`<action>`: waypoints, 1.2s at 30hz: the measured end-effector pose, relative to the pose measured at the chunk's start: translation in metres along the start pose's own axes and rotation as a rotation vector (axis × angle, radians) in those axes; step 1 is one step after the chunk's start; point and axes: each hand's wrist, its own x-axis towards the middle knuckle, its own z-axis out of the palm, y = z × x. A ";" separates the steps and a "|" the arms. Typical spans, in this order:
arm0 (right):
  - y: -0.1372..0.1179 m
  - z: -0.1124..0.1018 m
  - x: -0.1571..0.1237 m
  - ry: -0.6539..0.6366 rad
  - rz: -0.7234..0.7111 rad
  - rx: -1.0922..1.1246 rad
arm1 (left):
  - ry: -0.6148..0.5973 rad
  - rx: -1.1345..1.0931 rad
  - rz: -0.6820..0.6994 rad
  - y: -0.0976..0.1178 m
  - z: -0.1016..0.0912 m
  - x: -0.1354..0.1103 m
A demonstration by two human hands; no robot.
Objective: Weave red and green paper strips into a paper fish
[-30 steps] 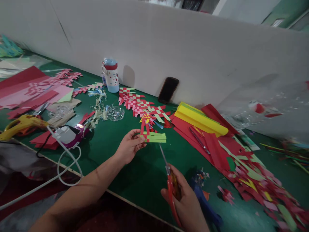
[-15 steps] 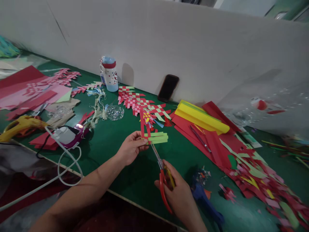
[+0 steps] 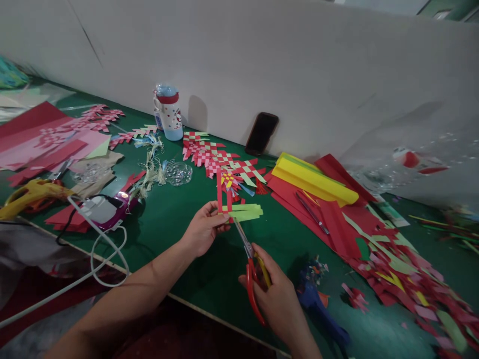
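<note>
Left hand (image 3: 202, 231): grip pinched on red-and-green paper strips (image 3: 247, 213), held over green worktop (image 3: 205, 286). Right hand (image 3: 279, 294): grip wrapped around scissors (image 3: 248, 251), blade tips at strips' lower edge.

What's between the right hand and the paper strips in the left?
The scissors, gripped by the right hand; their blades reach toward the paper strips held in the left hand. Head view shows it.

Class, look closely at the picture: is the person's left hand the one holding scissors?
No, the right hand holds the scissors, while the left hand grips red and green paper strips.
</note>
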 end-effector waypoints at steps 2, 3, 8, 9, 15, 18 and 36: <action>-0.001 0.001 0.000 0.005 -0.003 -0.008 | -0.001 0.001 -0.009 -0.001 0.000 0.000; 0.000 0.001 0.000 0.002 -0.002 -0.017 | -0.002 0.000 -0.013 -0.001 0.000 0.000; 0.005 0.006 0.000 -0.007 -0.019 -0.044 | 0.004 -0.017 -0.026 -0.002 0.000 0.001; 0.005 0.006 0.000 -0.007 -0.019 -0.046 | 0.008 -0.020 -0.028 -0.002 0.000 0.001; 0.006 0.009 0.002 0.002 -0.016 -0.038 | 0.031 -0.038 -0.027 -0.002 -0.001 0.002; 0.007 0.010 0.002 0.018 -0.046 -0.036 | 0.037 -0.040 -0.029 -0.002 -0.001 0.002; 0.005 0.014 0.002 0.065 -0.065 0.035 | 0.039 -0.043 -0.038 -0.001 0.000 0.001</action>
